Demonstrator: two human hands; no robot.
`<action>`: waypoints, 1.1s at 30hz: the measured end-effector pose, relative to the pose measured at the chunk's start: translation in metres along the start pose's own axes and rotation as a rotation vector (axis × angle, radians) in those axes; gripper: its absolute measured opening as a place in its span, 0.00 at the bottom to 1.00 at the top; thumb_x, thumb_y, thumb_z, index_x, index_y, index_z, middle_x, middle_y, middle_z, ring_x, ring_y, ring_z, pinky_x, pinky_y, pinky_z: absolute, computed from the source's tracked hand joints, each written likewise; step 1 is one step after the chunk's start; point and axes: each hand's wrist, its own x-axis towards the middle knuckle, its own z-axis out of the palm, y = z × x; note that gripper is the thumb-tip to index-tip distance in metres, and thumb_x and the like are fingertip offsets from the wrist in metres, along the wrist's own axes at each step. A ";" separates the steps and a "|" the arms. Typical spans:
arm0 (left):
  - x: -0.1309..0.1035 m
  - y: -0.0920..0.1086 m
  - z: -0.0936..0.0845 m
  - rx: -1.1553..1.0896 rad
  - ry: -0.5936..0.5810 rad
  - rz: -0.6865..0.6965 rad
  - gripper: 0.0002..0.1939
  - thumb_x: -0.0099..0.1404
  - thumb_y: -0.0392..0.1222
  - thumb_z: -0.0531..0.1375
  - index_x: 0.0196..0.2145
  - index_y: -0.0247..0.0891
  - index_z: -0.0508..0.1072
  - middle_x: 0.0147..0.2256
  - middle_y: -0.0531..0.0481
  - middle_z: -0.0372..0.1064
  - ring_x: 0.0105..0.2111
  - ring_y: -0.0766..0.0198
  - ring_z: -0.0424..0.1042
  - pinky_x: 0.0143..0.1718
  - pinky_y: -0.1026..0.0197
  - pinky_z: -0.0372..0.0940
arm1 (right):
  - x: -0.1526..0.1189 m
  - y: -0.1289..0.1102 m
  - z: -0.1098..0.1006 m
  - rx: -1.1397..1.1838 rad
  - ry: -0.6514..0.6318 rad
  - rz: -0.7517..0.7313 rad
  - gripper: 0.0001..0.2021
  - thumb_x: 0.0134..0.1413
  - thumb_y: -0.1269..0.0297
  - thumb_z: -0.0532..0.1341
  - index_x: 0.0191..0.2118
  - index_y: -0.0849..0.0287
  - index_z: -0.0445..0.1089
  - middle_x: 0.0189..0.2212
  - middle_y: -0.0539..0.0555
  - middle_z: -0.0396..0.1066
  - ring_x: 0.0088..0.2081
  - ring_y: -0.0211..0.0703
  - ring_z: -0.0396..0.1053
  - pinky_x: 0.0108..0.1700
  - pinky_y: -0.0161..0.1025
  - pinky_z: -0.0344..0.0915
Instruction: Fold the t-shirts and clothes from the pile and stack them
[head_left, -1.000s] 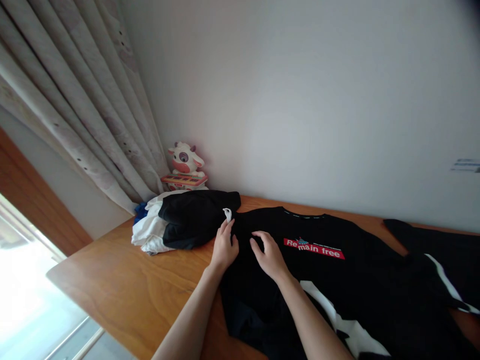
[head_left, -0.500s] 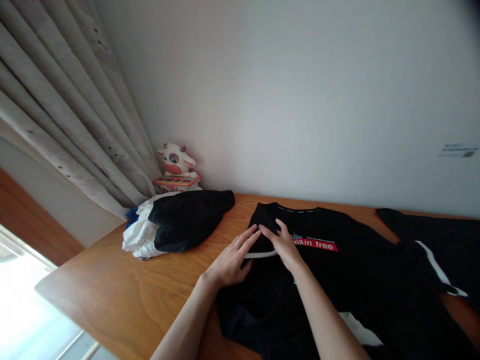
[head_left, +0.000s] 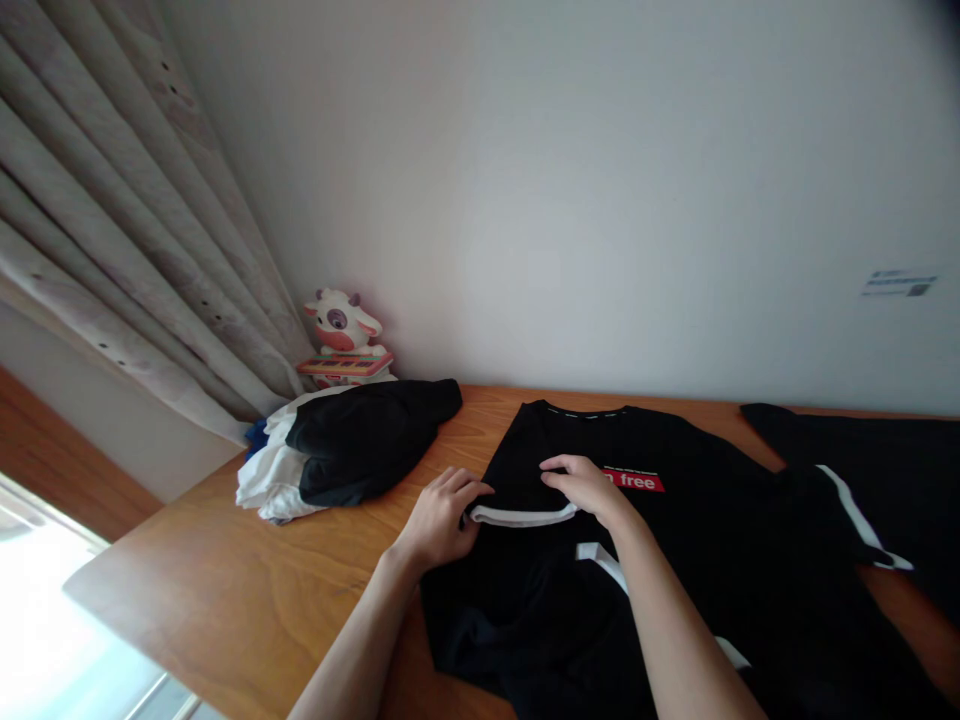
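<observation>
A black T-shirt (head_left: 697,540) lies spread on the wooden table, its neckline toward the wall, with a red label print (head_left: 637,481) on the chest. Its sleeve, edged with a white band (head_left: 521,517), is folded across the left side. My left hand (head_left: 442,515) is closed on the left end of that band, thumb tucked below. Resting over the band's right end, my right hand (head_left: 589,487) has its fingers stretched toward the left and slightly apart; part of it is hidden from view. Another white strip (head_left: 600,560) shows beside my right forearm.
To the left is a pile of black and white clothes (head_left: 367,440). Behind it a toy cow with a keyboard (head_left: 345,335) stands by the curtain (head_left: 150,220). More black clothing (head_left: 900,470) lies at the right. The wall (head_left: 600,200) borders the table (head_left: 300,590).
My hands have moved apart from near-touching fingertips. The left has gone left and closed on the band's end; the right has shifted right and covers more of the print. More white band shows.
</observation>
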 end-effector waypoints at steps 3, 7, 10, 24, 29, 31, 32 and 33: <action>0.000 0.006 -0.007 -0.071 -0.107 0.099 0.19 0.59 0.43 0.63 0.49 0.44 0.77 0.44 0.44 0.74 0.44 0.51 0.73 0.49 0.53 0.68 | 0.002 0.004 0.000 -0.072 0.018 -0.008 0.13 0.55 0.63 0.63 0.45 0.56 0.80 0.43 0.57 0.81 0.45 0.50 0.78 0.47 0.42 0.69; 0.002 0.011 -0.007 -0.137 -0.127 0.058 0.16 0.69 0.51 0.57 0.49 0.44 0.77 0.42 0.45 0.76 0.42 0.55 0.75 0.48 0.57 0.68 | 0.004 0.006 0.002 -0.164 0.045 -0.020 0.13 0.56 0.63 0.62 0.46 0.54 0.79 0.48 0.58 0.79 0.52 0.52 0.75 0.53 0.44 0.67; 0.003 0.009 0.000 -0.153 -0.054 -0.034 0.16 0.74 0.45 0.51 0.47 0.44 0.78 0.38 0.46 0.77 0.38 0.59 0.76 0.44 0.60 0.68 | 0.002 0.006 0.000 -0.221 0.039 -0.025 0.15 0.56 0.63 0.62 0.49 0.54 0.78 0.48 0.59 0.79 0.52 0.53 0.75 0.52 0.45 0.67; 0.060 0.015 0.022 -0.106 0.088 -0.092 0.15 0.66 0.34 0.55 0.46 0.43 0.77 0.44 0.45 0.76 0.46 0.56 0.75 0.52 0.55 0.69 | -0.007 0.003 0.009 -0.310 0.099 -0.151 0.13 0.63 0.63 0.56 0.48 0.50 0.75 0.49 0.52 0.78 0.52 0.50 0.74 0.48 0.42 0.66; 0.139 0.024 0.036 0.003 -0.088 0.026 0.25 0.59 0.23 0.54 0.49 0.42 0.77 0.54 0.44 0.72 0.53 0.55 0.73 0.59 0.54 0.65 | -0.010 0.002 0.008 -0.295 0.097 -0.185 0.12 0.64 0.64 0.56 0.47 0.50 0.76 0.48 0.52 0.79 0.51 0.48 0.74 0.48 0.40 0.65; 0.163 0.022 0.041 0.062 -0.175 0.014 0.29 0.56 0.22 0.55 0.52 0.43 0.75 0.58 0.45 0.70 0.54 0.54 0.73 0.59 0.55 0.65 | -0.011 0.001 0.007 -0.276 0.092 -0.197 0.12 0.63 0.64 0.55 0.46 0.51 0.76 0.48 0.52 0.79 0.52 0.47 0.74 0.50 0.40 0.65; 0.172 0.020 0.043 0.084 -0.205 0.004 0.31 0.56 0.21 0.55 0.53 0.44 0.75 0.58 0.45 0.70 0.54 0.54 0.73 0.58 0.55 0.66 | -0.012 0.001 0.007 -0.265 0.088 -0.203 0.12 0.63 0.65 0.56 0.46 0.51 0.76 0.48 0.52 0.79 0.52 0.47 0.74 0.51 0.40 0.65; 0.179 0.016 0.046 0.103 -0.227 -0.008 0.31 0.55 0.21 0.54 0.53 0.44 0.74 0.57 0.45 0.71 0.53 0.54 0.74 0.56 0.54 0.67 | -0.012 0.001 0.006 -0.253 0.081 -0.211 0.12 0.62 0.65 0.56 0.46 0.51 0.76 0.48 0.51 0.79 0.52 0.47 0.74 0.52 0.40 0.65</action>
